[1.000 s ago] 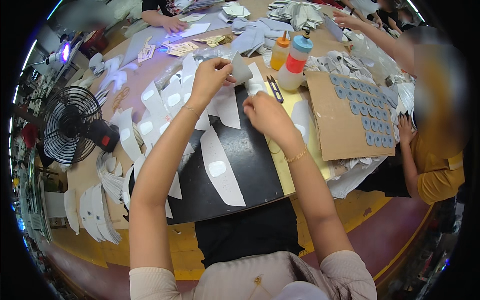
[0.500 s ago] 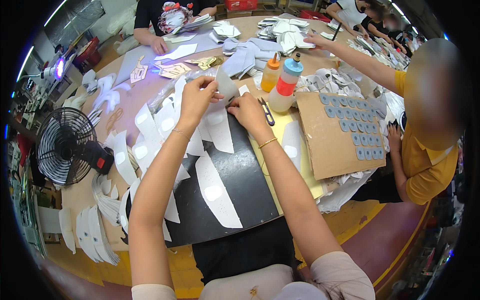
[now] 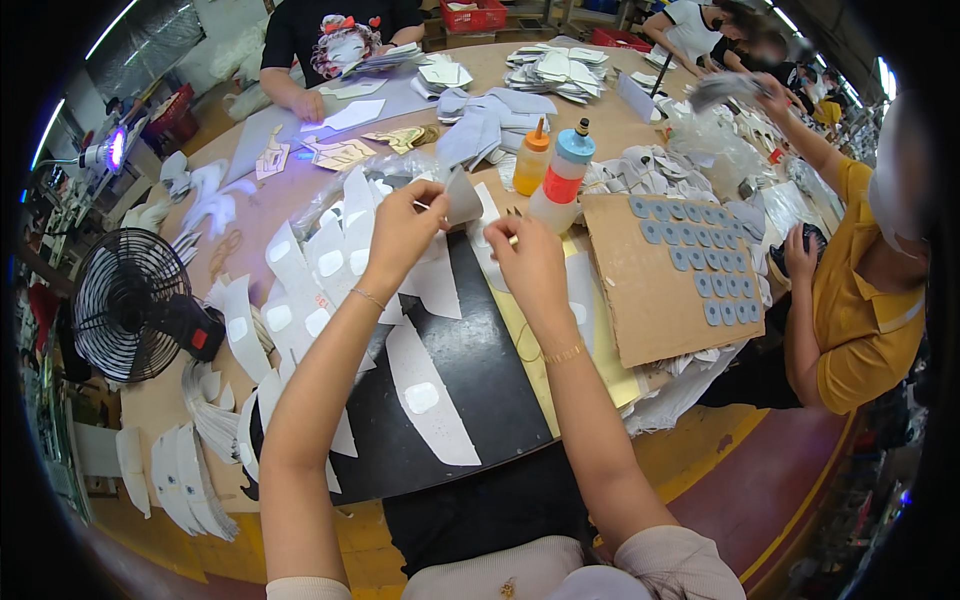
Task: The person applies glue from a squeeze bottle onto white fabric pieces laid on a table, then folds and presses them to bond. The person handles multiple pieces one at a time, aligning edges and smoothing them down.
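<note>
My left hand [image 3: 408, 228] pinches a pale grey curved cut piece [image 3: 461, 197], held up above the black board [image 3: 470, 345]. To its right, my right hand [image 3: 528, 262] is raised apart from that piece, thumb and fingertips pressed together. Whatever sits in that pinch is too small to make out. Below my hands a white cut piece [image 3: 432, 400] with a white patch lies flat on the board. More patched white pieces [image 3: 330, 262] overlap to the left of my left forearm. Behind my right hand stand a blue-capped bottle [image 3: 562, 178] with a red band and an orange-tipped yellow bottle [image 3: 531, 160].
At right, a cardboard sheet [image 3: 660, 290] carries rows of small grey-blue patches. A black fan [image 3: 135, 300] stands at left. Stacks of pieces [image 3: 555, 72] lie at the far side. A co-worker in yellow [image 3: 860, 300] sits close on the right; another person [image 3: 340, 40] works opposite.
My right hand has come away from the grey piece, moving slightly right. It now covers most of the black-handled snips. The co-worker at right has lifted a grey bundle off the table.
</note>
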Demonstrator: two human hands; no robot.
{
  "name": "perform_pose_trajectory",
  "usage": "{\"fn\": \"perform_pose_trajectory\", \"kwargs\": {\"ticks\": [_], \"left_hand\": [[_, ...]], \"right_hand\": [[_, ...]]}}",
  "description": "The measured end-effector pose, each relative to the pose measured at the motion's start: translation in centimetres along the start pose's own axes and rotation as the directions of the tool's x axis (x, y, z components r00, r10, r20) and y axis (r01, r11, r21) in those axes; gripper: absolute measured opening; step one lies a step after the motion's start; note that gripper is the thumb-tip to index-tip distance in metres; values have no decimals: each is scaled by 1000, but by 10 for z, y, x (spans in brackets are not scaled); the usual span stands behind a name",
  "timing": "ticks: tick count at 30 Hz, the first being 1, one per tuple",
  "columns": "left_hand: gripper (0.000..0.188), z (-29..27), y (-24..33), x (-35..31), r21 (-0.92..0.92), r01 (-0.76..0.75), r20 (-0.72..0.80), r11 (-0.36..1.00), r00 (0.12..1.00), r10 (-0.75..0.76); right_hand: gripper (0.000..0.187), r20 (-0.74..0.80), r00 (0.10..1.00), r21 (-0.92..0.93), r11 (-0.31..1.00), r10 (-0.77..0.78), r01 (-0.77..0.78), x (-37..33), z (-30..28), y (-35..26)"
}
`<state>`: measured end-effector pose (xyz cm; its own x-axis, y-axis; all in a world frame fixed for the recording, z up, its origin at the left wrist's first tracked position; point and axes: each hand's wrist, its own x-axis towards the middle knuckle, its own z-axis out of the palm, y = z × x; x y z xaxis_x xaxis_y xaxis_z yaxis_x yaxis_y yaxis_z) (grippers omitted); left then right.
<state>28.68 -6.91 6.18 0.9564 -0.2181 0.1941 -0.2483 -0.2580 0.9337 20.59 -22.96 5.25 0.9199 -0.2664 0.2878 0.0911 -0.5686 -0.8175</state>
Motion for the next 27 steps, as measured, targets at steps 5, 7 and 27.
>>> {"fn": "perform_pose_trajectory", "kwargs": {"ticks": [5,7,27], "left_hand": [[28,27,6,-15,234,-139,103,962,988,117],[31,31,1,-20,341,-172,196,924,975,109],[21,-14,35,-230,193,-94,152,977,986,65]], "right_hand": [[12,175,985,191,980,14,-48,-60,-63,-21],[13,174,984,244,970,-28,-16,-69,-91,-24],[18,-129,752,-317,745,-647,586,110,-129,-1]]}}
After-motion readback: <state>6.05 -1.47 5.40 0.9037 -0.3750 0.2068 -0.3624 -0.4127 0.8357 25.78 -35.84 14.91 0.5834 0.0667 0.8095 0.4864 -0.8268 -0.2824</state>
